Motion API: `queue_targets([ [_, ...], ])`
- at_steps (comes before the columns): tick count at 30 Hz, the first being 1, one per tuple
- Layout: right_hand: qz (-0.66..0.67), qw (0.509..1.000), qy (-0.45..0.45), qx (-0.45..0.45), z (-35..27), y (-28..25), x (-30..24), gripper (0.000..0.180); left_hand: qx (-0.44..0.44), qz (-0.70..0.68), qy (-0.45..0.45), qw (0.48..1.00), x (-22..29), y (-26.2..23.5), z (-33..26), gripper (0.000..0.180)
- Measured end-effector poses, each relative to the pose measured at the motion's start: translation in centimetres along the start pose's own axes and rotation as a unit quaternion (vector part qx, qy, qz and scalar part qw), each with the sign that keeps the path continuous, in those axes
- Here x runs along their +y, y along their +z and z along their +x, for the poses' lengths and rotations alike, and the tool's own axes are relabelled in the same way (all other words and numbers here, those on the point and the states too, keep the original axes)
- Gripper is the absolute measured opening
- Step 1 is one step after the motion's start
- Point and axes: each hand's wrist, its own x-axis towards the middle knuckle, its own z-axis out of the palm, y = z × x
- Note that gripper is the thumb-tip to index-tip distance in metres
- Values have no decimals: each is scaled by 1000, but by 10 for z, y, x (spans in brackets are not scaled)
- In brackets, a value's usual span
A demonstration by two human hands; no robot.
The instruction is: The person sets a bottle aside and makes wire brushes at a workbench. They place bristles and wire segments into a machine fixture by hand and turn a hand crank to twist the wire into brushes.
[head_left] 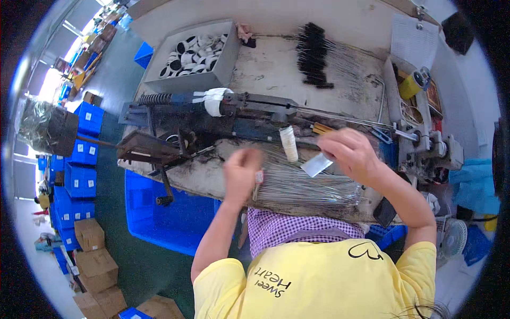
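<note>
My left hand (241, 173) hovers over the front of the bench, its fingers curled and smeared by motion; whether it holds anything is hidden. Beside it lies a small pale and red piece (259, 177) on a bundle of thin metal wires (313, 185). My right hand (348, 153) is closed, thumb and fingers pressed together over the right end of the wires. Just under its fingers shows a flat, silvery rectangular piece (316, 164); I cannot tell if they grip it. Between my hands, a hammer-like tool with a white-wrapped handle (288, 143) leans against a dark metal machine (249, 127).
A grey box (228, 58) of white and black rings stands at the back left. Black-bristled wire brushes (313, 56) lie behind the machine. On the right are a holder with a yellow can (411, 86) and a fan (453, 236). A blue bin (159, 223) sits below the bench's left front edge.
</note>
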Motion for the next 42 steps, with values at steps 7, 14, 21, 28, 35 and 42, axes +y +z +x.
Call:
queue_targets([
  [7,-101,943,303,-89,-41,10,24,32,154,-197,-213,945,-21,-85,14,33],
  [14,5,928,359,-102,-40,17,50,19,161,-191,-230,941,-23,-108,20,33],
  [21,15,948,305,-87,-37,-26,4,10,137,-201,-128,961,-2,-80,-4,28],
  [28,-95,940,325,48,-25,-94,44,14,-100,-282,-58,952,78,97,-11,22],
  [35,156,904,397,32,-28,-86,55,10,-256,-265,-99,924,81,180,18,22],
  [42,9,927,376,-1,-2,-57,66,13,-101,-248,-88,959,68,144,26,26],
])
